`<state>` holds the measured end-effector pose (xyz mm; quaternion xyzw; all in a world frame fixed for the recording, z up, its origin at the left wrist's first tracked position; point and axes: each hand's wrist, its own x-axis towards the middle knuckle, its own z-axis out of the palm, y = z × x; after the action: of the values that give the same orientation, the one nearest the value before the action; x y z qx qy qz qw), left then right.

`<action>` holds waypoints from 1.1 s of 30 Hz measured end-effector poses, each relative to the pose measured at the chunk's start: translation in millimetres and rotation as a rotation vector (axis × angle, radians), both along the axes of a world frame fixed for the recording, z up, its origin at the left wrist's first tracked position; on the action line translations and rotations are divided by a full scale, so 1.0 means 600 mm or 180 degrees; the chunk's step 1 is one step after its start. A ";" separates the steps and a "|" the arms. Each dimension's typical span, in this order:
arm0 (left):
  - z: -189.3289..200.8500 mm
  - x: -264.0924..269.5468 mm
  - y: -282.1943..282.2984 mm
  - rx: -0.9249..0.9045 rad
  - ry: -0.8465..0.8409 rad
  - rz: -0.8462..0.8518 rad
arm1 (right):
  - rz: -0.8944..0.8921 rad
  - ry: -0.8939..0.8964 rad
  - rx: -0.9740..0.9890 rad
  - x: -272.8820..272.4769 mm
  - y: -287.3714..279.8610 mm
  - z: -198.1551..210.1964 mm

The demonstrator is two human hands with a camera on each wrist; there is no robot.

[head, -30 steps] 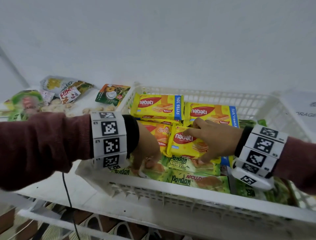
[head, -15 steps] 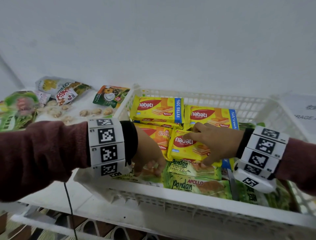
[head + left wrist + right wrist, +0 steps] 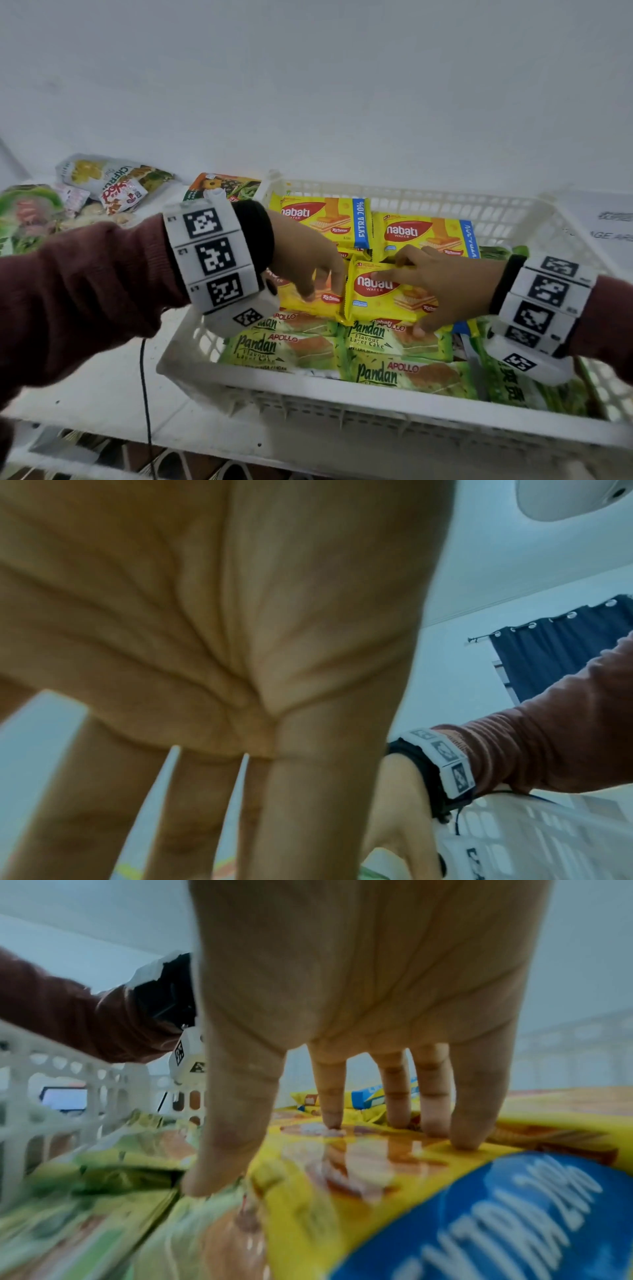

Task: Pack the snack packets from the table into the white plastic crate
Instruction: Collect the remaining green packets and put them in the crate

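Observation:
The white plastic crate holds yellow Nabati wafer packets at the back and green Pandan cake packets in front. My right hand lies spread over the front Nabati packet. Its straight fingers press on top and its thumb sits at the near edge. The right wrist view shows those fingertips on the yellow wrapper. My left hand points down, its straight fingers touching the neighbouring yellow packet. In the left wrist view the palm fills the frame and holds nothing.
Several loose snack packets lie on the white table left of the crate, with an orange-green one against its corner. A black cable hangs off the table's front edge. A printed sheet lies at the right.
My left hand has lifted off the green packets at the crate's near left and moved farther in, onto the yellow packet beside my right hand. The right hand stays on its Nabati packet.

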<state>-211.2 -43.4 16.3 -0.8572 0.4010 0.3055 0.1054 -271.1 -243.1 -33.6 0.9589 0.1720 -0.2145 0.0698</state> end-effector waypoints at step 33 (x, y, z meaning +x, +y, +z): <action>-0.010 0.000 -0.033 -0.0043 -0.0943 -0.0402 | -0.0819 0.0007 0.0479 -0.007 0.027 0.036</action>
<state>-211.5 -63.2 10.0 -0.8667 0.4361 0.1658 0.1766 -275.5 -226.7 -12.0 0.9753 0.0634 -0.2092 -0.0306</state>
